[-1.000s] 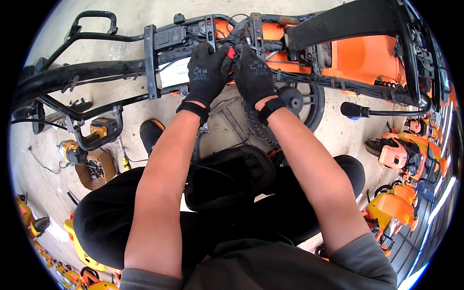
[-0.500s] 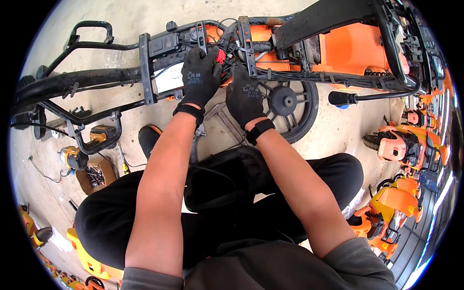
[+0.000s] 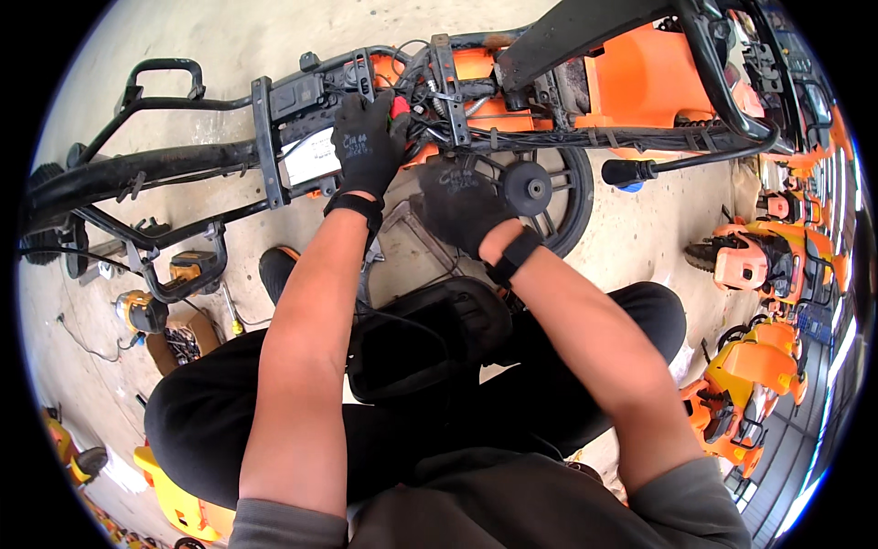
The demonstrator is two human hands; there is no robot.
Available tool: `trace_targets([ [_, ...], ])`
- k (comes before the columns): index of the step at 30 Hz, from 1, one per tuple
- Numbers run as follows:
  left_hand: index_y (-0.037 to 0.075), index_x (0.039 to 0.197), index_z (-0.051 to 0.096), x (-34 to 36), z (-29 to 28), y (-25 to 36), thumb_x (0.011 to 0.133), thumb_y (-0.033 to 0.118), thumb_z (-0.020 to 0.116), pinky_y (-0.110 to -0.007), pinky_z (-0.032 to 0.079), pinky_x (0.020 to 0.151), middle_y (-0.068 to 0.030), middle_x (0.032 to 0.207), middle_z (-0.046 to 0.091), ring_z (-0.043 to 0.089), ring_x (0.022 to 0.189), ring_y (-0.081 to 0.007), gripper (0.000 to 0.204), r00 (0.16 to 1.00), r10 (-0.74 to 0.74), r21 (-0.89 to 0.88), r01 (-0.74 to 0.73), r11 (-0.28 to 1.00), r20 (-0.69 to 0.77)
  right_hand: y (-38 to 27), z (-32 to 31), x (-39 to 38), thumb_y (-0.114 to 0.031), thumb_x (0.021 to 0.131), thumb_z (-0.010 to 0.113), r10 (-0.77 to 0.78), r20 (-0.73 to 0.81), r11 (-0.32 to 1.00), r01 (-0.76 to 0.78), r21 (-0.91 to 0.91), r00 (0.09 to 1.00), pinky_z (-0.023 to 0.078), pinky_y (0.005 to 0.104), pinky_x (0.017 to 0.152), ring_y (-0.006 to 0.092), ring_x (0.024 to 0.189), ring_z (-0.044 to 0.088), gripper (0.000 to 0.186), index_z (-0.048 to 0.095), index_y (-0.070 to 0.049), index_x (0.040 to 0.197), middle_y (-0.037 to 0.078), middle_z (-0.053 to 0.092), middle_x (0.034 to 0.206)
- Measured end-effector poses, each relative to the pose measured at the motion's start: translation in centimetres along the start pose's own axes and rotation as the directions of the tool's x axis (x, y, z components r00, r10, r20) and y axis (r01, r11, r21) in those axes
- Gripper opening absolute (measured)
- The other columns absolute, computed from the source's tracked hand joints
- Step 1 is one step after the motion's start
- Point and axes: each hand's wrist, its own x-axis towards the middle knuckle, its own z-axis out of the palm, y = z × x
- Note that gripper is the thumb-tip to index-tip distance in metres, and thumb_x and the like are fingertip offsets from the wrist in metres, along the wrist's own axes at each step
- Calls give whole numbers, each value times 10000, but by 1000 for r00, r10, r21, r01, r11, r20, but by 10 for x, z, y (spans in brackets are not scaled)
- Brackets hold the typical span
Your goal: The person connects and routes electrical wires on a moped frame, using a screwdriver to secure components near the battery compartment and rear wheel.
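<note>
A black vehicle frame (image 3: 183, 165) with orange body panels lies across the far side, wires bundled at its middle. My left hand (image 3: 368, 146), in a black glove, reaches into that wiring. Its fingers are closed around a red connector (image 3: 400, 108) that shows between thumb and forefinger. My right hand (image 3: 462, 203), gloved in black too, is just below the frame and apart from the wires. Motion smears its fingers, so what they hold, if anything, is hidden. A white label (image 3: 313, 157) sits on the frame left of my left hand.
A spoked wheel (image 3: 540, 190) lies behind my right hand. Near my knees rests a black plastic housing (image 3: 466, 316). Yellow-black power tools (image 3: 142, 311), a cardboard box of small parts (image 3: 183, 340) and a screwdriver (image 3: 235, 322) are at left. Orange scooters (image 3: 764, 261) stand at right.
My right hand has drawn back from the wiring, toward me and below the frame. My left hand stays at the red connector. The whole view has shifted slightly.
</note>
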Motion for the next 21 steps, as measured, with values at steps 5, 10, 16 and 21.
trace_targets([
  [5,149,1153,707,6,-1,8,806,268,799,-486,505,830,-163,1063,572,596,1003,-383,378,998,-55,108,55,993,2,-64,-93,-40,-237,900,622,-216,237,973,228,-23,947,550,441,772,344,888,676,323,578,-24,1139,173,663,1009],
  [10,162,1040,691,13,0,7,803,295,791,-508,506,838,-160,1109,562,583,1066,-379,289,991,-118,67,114,991,58,-87,-129,-98,-226,876,635,-243,331,968,251,17,912,535,404,759,287,891,667,346,591,-29,1157,137,649,979],
  [16,142,1027,679,9,7,4,801,254,788,-491,490,895,-151,1078,609,582,1073,-374,275,998,-7,90,12,996,-55,-78,-116,-111,-258,875,663,-257,327,959,282,-31,910,541,389,770,270,896,662,423,597,-32,1227,124,663,980],
  [21,115,1030,683,14,8,-1,810,251,770,-471,488,897,-126,1027,665,595,1046,-354,273,998,8,31,-10,999,59,-75,-104,-122,-296,872,658,-301,341,940,338,-54,890,530,379,731,259,841,657,448,612,-35,1233,103,653,927],
])
